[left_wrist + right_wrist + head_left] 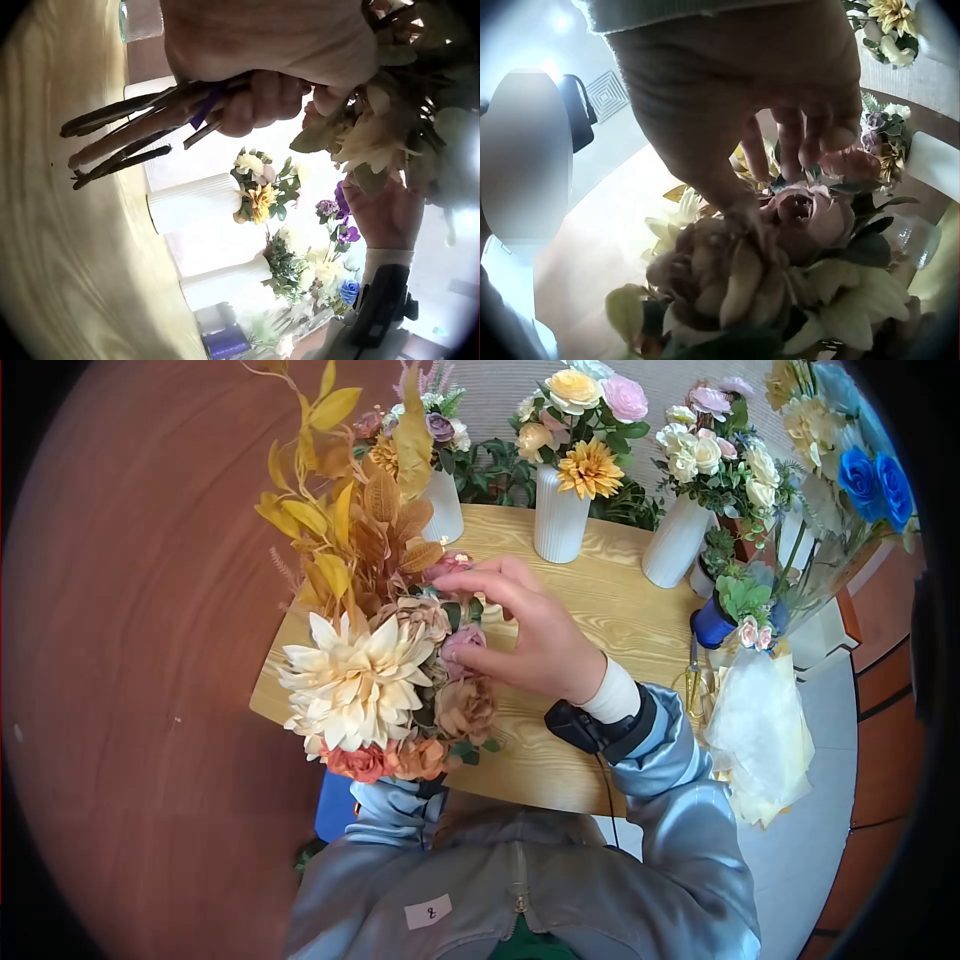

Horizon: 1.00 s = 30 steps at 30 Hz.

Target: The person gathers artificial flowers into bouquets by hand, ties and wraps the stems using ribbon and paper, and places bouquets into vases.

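Note:
A bouquet with a large cream flower point(355, 675), dusty pink roses and tall golden leaves point(335, 520) fills the left of the head view. In the left wrist view, my left hand point(262, 49) grips its bundled brown stems point(124, 139), with a purple band point(206, 106) beside the fingers. The bouquet hides that hand in the head view. My right hand point(535, 625) reaches over the bouquet's right side, thumb and fingers spread at the mauve roses. The right wrist view has my right hand point(735, 97) above a mauve rose point(810, 214), fingertips among the blooms.
White ribbed vases point(560, 520) of flowers stand along the far side of the wooden table point(600, 595). At the right are a blue pot point(712, 625), blue roses point(875, 485), scissors point(692, 680) and pale wrapping sheets point(760, 730). A cable point(608, 790) hangs from the right wrist device.

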{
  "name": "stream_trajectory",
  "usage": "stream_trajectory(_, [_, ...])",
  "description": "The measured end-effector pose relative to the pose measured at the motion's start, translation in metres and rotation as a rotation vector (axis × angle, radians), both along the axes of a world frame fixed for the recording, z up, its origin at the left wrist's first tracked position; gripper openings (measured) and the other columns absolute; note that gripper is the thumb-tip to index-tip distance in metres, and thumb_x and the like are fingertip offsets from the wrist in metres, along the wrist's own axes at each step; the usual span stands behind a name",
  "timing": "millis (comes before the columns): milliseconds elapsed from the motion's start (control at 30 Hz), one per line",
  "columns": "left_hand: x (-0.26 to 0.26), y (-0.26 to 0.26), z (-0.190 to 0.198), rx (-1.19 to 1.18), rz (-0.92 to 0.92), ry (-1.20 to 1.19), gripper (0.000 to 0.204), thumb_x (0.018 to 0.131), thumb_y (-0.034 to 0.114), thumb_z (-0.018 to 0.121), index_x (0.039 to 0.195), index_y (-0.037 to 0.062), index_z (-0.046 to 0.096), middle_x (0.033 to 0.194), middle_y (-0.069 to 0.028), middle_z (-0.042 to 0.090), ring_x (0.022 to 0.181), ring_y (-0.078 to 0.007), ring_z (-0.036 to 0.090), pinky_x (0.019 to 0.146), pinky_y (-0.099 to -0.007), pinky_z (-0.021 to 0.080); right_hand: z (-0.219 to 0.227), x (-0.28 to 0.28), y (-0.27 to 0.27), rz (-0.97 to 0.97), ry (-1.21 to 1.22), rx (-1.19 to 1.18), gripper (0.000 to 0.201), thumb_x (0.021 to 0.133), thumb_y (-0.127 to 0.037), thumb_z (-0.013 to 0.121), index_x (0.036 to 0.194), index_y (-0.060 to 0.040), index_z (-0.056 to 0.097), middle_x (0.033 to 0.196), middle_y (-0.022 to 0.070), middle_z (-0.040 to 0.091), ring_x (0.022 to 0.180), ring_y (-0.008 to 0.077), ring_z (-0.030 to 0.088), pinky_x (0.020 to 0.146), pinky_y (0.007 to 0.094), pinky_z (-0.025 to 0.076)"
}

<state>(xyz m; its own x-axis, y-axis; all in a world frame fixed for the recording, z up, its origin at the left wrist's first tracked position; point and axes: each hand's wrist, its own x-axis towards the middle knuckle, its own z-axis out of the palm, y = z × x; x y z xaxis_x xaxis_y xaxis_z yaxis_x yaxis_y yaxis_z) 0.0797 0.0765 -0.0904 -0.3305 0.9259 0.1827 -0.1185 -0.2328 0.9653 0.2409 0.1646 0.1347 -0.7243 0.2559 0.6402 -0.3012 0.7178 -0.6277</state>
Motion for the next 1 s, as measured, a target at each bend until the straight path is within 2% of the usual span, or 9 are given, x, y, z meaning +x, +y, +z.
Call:
stream_trajectory(67, [-0.001,-0.002,-0.001,-0.004,0.0,0.004,0.04,0.088,0.025,0.041,0.122,0.0042,0.034,0.116,-0.0087,0.043,0.104,-0.018,0.044,0.086,-0.0276,0.038,-0.001,-0.006,-0.001,-0.122,0.161,0.182,0.039,0.065,-0.012,0.069,0.102,-0.01,0.056,0.091,0.005,0.05,0.081,0.0186,0.048,0.071,0.0282,0.04])
stream_trajectory(167, [0.0,-0.005,-0.003,-0.01,-0.003,0.003,0.04,0.088,0.025,0.04,0.122,0.0041,0.034,0.117,-0.0087,0.043,0.104,-0.018,0.044,0.086,-0.0276,0.038,0.0,-0.01,-0.003,-0.14,0.163,0.228,0.032,0.064,-0.012,0.07,0.094,-0.0097,0.059,0.092,0.0063,0.05,0.084,0.022,0.048,0.074,0.0309,0.04])
stream_trajectory(367, [0.001,-0.018,-0.008,-0.014,0.017,-0.004,0.04,0.089,0.025,0.04,0.123,0.0041,0.033,0.118,-0.0088,0.042,0.105,-0.018,0.043,0.087,-0.0275,0.038,-0.012,-0.014,0.006,-0.117,0.119,0.08,0.027,0.064,-0.013,0.07,0.09,-0.0086,0.06,0.09,0.0074,0.052,0.088,0.0238,0.048,0.077,0.0328,0.039])
stream_trajectory(467, [0.004,-0.025,-0.013,-0.014,0.032,-0.017,0.041,0.089,0.025,0.04,0.123,0.004,0.033,0.118,-0.0088,0.042,0.105,-0.018,0.043,0.087,-0.0275,0.038,-0.008,-0.015,0.002,-0.153,0.21,0.12,0.024,0.065,-0.012,0.069,0.087,-0.0081,0.061,0.088,0.0065,0.052,0.086,0.0232,0.049,0.075,0.0325,0.04])
stream_trajectory(700, [0.01,-0.035,-0.018,0.028,0.092,-0.044,0.041,0.089,0.025,0.04,0.124,0.004,0.032,0.119,-0.0089,0.042,0.106,-0.0181,0.043,0.088,-0.0274,0.037,-0.017,-0.022,0.01,-0.064,0.213,0.195,0.016,0.066,-0.01,0.065,0.082,-0.0099,0.061,0.083,0.0062,0.053,0.084,0.0242,0.049,0.076,0.0331,0.039])
stream_trajectory(767, [0.009,-0.036,-0.018,0.061,0.129,-0.052,0.042,0.089,0.025,0.039,0.124,0.004,0.032,0.119,-0.0089,0.042,0.107,-0.0181,0.042,0.088,-0.0273,0.037,-0.023,-0.017,0.016,-0.207,0.227,0.146,0.015,0.068,-0.007,0.063,0.082,-0.0095,0.061,0.086,0.006,0.054,0.083,0.023,0.05,0.073,0.0312,0.04])
stream_trajectory(833, [0.007,-0.035,-0.016,0.108,0.175,-0.062,0.042,0.089,0.025,0.039,0.125,0.0039,0.032,0.12,-0.0089,0.041,0.107,-0.0181,0.042,0.088,-0.0273,0.037,-0.033,-0.009,0.019,-0.291,0.15,-0.04,0.013,0.071,-0.006,0.062,0.083,-0.0075,0.061,0.085,0.0056,0.055,0.079,0.0189,0.052,0.068,0.0267,0.041])
stream_trajectory(967, [0.003,-0.031,-0.013,0.198,0.248,-0.085,0.042,0.089,0.025,0.039,0.125,0.0039,0.031,0.12,-0.0089,0.041,0.107,-0.0181,0.042,0.089,-0.0273,0.037,-0.085,-0.005,0.029,-0.23,-0.043,-0.548,0.013,0.075,-0.006,0.059,0.087,-0.0015,0.059,0.08,0.0034,0.056,0.071,0.007,0.049,0.064,0.0202,0.04])
stream_trajectory(1000, [0.004,-0.032,-0.01,0.215,0.26,-0.091,0.042,0.089,0.025,0.039,0.125,0.0039,0.031,0.12,-0.0089,0.041,0.107,-0.0181,0.042,0.089,-0.0273,0.037,-0.108,-0.005,0.035,-0.22,-0.05,-0.53,0.013,0.075,-0.006,0.059,0.087,-0.0015,0.059,0.08,0.0034,0.056,0.071,0.007,0.049,0.064,0.0202,0.04])
